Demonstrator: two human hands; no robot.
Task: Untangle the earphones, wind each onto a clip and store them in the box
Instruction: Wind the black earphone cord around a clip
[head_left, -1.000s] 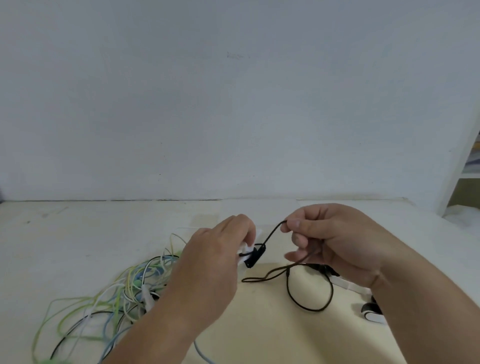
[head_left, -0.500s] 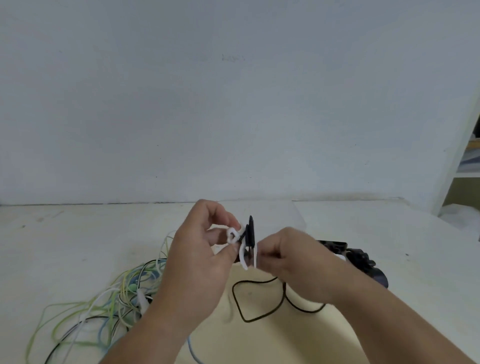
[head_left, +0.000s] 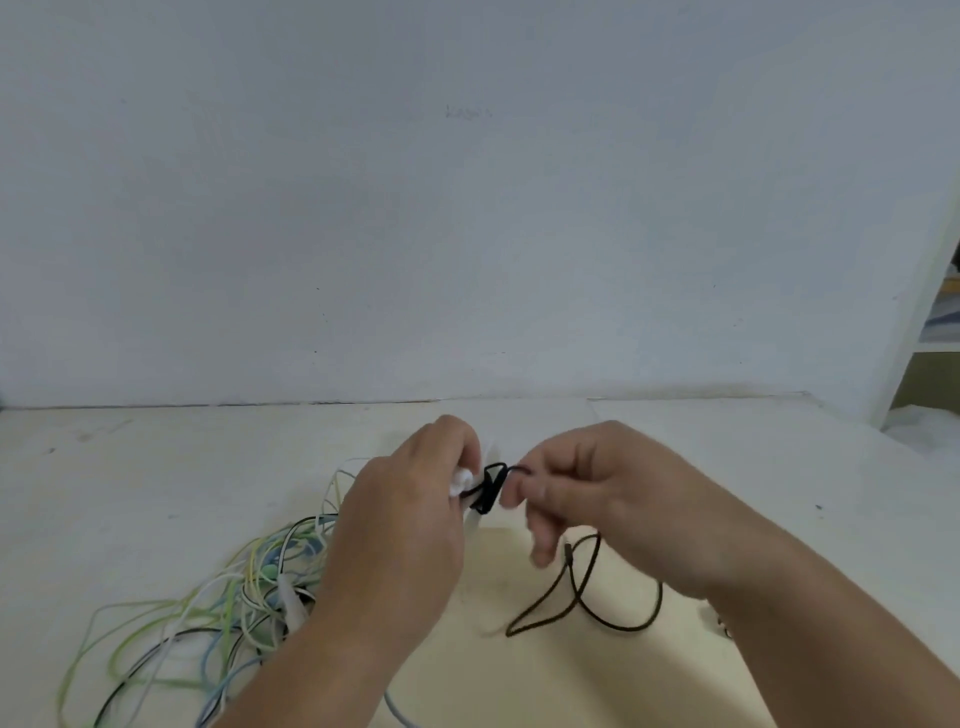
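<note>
My left hand (head_left: 410, 525) pinches a small white clip (head_left: 461, 480) above the table. Several turns of a black earphone cable (head_left: 488, 488) are wound across the clip. My right hand (head_left: 597, 499) pinches the black cable just right of the clip. From that hand the rest of the black cable hangs down and lies in loose loops (head_left: 587, 597) on the cream table top. A tangle of green, white, blue and black earphone cables (head_left: 234, 603) lies at the left, partly hidden by my left forearm.
The pale table (head_left: 156, 467) runs back to a bare grey-white wall. A white shelf post (head_left: 919, 312) stands at the right edge. A small dark-and-white object (head_left: 724, 629) peeks out beside my right forearm.
My right hand has swung from under the clip to its right side, carrying the black cable around it. The loose loop on the table has shifted right. My left hand stays on the clip.
</note>
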